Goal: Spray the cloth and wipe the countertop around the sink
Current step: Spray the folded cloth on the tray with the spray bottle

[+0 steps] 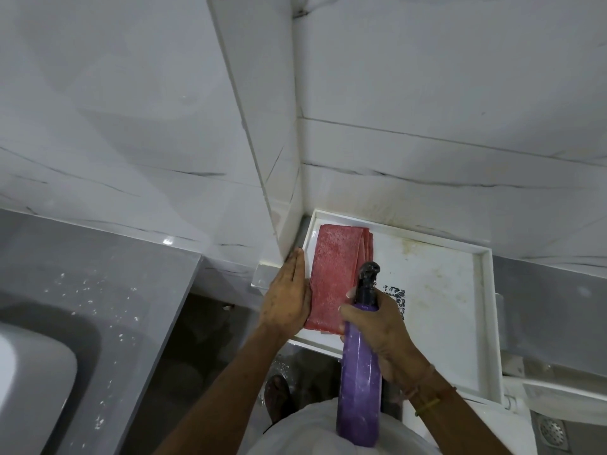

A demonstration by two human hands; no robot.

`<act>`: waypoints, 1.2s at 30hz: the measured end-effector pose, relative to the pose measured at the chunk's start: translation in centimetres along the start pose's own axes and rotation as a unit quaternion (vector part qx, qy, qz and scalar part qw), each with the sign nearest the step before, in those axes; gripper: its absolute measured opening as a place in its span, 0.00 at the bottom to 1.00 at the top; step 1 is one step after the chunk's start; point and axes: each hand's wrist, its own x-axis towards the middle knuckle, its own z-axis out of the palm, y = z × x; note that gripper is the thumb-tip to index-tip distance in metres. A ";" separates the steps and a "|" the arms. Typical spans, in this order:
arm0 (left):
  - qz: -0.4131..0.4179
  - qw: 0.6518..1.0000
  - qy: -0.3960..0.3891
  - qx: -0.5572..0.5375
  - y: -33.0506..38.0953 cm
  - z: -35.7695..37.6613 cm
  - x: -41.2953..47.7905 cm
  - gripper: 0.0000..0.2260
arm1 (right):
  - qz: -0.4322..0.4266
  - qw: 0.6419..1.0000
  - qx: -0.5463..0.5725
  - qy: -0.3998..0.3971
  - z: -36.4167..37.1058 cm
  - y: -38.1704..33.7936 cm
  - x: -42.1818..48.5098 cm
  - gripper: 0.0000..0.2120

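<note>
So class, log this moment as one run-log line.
stage: spraying | right hand: grips spray bottle | left hand: on red cloth | cloth: in white tray

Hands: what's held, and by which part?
Right hand grips the purple spray bottle at its upper body, below the nozzle. Left hand lies flat on the red cloth.

Red cloth (pixel 335 277); purple spray bottle (pixel 359 372), black nozzle; white tray (pixel 460 323); grey countertop (pixel 98 277).

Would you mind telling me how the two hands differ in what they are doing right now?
The left hand lies flat and open, pressing the edge of the red cloth; the right hand is wrapped around the purple spray bottle, nozzle aimed at the cloth. Both are over the white tray.
</note>
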 end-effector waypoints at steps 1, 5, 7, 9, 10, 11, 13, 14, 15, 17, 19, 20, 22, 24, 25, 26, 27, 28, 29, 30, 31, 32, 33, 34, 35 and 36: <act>0.001 1.000 0.001 0.003 0.0 0.0 0.0 0.27 | 0.000 1.000 0.005 -0.001 0.0 0.0 0.0 0.09; 0.000 1.000 0.004 0.007 -0.1 0.1 -0.1 0.27 | -0.002 1.000 0.019 -0.011 0.1 0.0 0.1 0.11; -0.001 1.000 0.001 0.009 0.0 0.1 0.0 0.27 | 0.009 1.000 0.017 -0.007 0.2 0.0 0.0 0.08; -0.001 1.000 0.002 0.012 0.0 0.1 -0.1 0.28 | 0.003 1.000 0.012 -0.003 0.3 0.0 0.0 0.08; -0.001 1.000 0.003 0.014 0.0 0.1 -0.1 0.28 | -0.004 1.000 0.011 -0.003 0.3 0.0 0.0 0.09; 0.000 1.000 0.004 0.016 0.0 0.1 -0.1 0.27 | -0.006 1.000 0.011 -0.004 0.4 0.0 0.0 0.09; -0.001 1.000 0.003 0.017 0.0 0.1 -0.1 0.27 | 0.001 1.000 0.008 0.000 0.3 0.1 0.0 0.08; 0.000 1.000 0.004 0.018 0.0 0.1 -0.2 0.27 | 0.004 1.000 0.002 0.005 0.3 0.1 0.0 0.07; 0.001 1.000 0.005 0.020 0.0 0.0 -0.2 0.27 | 0.005 1.000 -0.002 0.008 0.2 0.1 0.0 0.07; 0.002 1.000 0.005 0.020 0.0 0.0 -0.2 0.27 | -0.004 1.000 0.007 0.004 0.2 0.1 -0.1 0.09; -0.003 1.000 0.000 0.018 0.0 0.0 -0.1 0.28 | -0.002 1.000 0.022 -0.001 0.1 0.1 -0.1 0.09; -0.006 1.000 -0.002 0.018 0.1 0.0 -0.1 0.28 | 0.001 1.000 0.022 -0.001 0.1 0.2 -0.1 0.08; -0.007 1.000 -0.004 0.019 0.1 0.0 -0.1 0.28 | -0.004 1.000 0.009 0.006 0.2 0.3 -0.1 0.07; -0.003 1.000 -0.004 0.022 0.1 0.0 -0.1 0.28 | -0.015 1.000 0.007 -0.002 0.3 0.4 -0.1 0.09; -0.003 1.000 -0.005 0.022 0.1 0.0 -0.1 0.28 | -0.015 1.000 0.012 -0.008 0.3 0.4 -0.2 0.10; -0.004 1.000 -0.008 0.021 0.1 0.0 -0.1 0.28 | -0.010 1.000 0.016 -0.012 0.3 0.4 -0.1 0.09; -0.005 1.000 -0.010 0.020 0.1 0.0 -0.1 0.28 | -0.005 1.000 0.016 -0.014 0.2 0.4 -0.1 0.07; -0.004 1.000 -0.011 0.020 0.1 0.0 -0.1 0.28 | -0.003 1.000 0.013 -0.012 0.3 0.4 -0.1 0.06; -0.002 1.000 -0.010 0.020 0.1 -0.1 -0.2 0.27 | -0.006 1.000 0.006 -0.008 0.3 0.4 -0.1 0.06; 0.001 1.000 -0.006 0.019 0.1 -0.1 -0.2 0.27 | -0.012 1.000 -0.002 -0.005 0.4 0.5 0.0 0.06; 0.005 1.000 -0.002 0.018 0.1 -0.1 -0.2 0.27 | -0.016 1.000 -0.004 -0.005 0.4 0.4 0.0 0.07; 0.007 1.000 0.002 0.017 0.2 -0.1 -0.2 0.27 | -0.018 1.000 0.001 -0.007 0.4 0.4 -0.1 0.08; 0.006 1.000 0.005 0.016 0.2 -0.2 -0.2 0.27 | -0.016 1.000 0.008 -0.008 0.4 0.4 -0.1 0.08; 0.006 1.000 0.007 0.016 0.2 -0.2 -0.3 0.27 | -0.013 1.000 0.009 -0.007 0.3 0.4 -0.1 0.07; 0.007 1.000 0.007 0.017 0.2 -0.2 -0.3 0.27 | -0.013 1.000 0.005 -0.003 0.2 0.4 -0.1 0.07; 0.008 1.000 0.007 0.018 0.2 -0.2 -0.3 0.27 | -0.016 1.000 0.001 -0.002 0.2 0.4 -0.1 0.07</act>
